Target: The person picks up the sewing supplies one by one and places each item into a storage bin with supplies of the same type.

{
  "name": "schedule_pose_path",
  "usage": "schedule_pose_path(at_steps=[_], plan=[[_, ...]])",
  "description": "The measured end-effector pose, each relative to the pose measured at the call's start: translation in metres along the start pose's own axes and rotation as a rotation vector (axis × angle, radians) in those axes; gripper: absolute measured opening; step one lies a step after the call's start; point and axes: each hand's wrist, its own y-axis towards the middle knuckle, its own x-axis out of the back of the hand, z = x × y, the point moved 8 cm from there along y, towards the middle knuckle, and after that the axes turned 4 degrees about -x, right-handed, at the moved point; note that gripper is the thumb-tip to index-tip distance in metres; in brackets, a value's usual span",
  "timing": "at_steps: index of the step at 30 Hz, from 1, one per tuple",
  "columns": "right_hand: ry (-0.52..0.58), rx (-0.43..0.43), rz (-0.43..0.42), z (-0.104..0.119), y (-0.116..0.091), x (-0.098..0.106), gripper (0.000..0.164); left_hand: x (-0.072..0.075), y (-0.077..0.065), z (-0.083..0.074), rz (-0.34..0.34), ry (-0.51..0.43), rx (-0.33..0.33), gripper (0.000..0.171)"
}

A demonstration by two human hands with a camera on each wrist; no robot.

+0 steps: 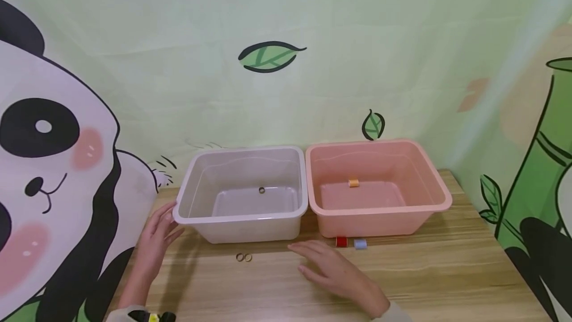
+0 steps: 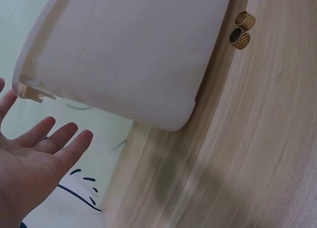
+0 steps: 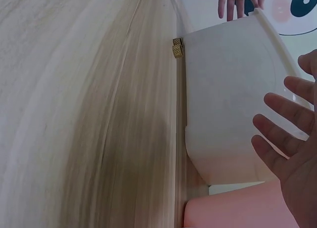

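My left hand (image 1: 155, 236) is beside the white bin (image 1: 256, 230), fingers loosely spread, a fingertip right at the left rim. My right hand (image 1: 332, 271) is held over the table in front of the bins, its fingers extended and holding nothing. Two gold dimpled ring thimbles (image 2: 242, 30) stand side by side on the wood before the white bin. Inside that bin lies one more small ring (image 1: 261, 190). A red thread spool (image 1: 341, 242) and a light blue spool (image 1: 360, 244) lie before the pink bin (image 1: 371, 223), which contains an orange spool (image 1: 353, 183).
The two bins stand next to each other at the back of the wooden table (image 1: 473, 262). Right behind them hangs a green backdrop (image 1: 286, 108) printed with a panda, leaves and bamboo.
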Motion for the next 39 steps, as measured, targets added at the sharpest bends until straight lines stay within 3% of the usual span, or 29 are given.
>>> schedule_pose_path(at_steps=[5, 10, 18, 29, 39], plan=[[0.021, -0.005, 0.000, 0.002, 0.004, -0.003, 0.045, 0.000, 0.002, 0.004, 0.019, -0.090, 0.038, 0.056], [0.038, -0.032, 0.014, 0.001, 0.007, -0.004, 0.043, 0.002, 0.003, 0.007, 0.035, -0.113, 0.061, 0.056], [0.048, -0.041, 0.020, -0.002, 0.008, -0.005, 0.044, 0.001, 0.011, 0.014, 0.113, -0.183, 0.016, 0.050], [0.062, -0.060, 0.039, -0.008, 0.004, -0.014, 0.045, 0.008, 0.029, 0.025, 0.279, -0.296, -0.034, 0.034], [0.092, -0.066, 0.064, -0.010, 0.010, -0.023, 0.044, 0.009, 0.034, 0.022, 0.296, -0.312, -0.007, 0.032]])
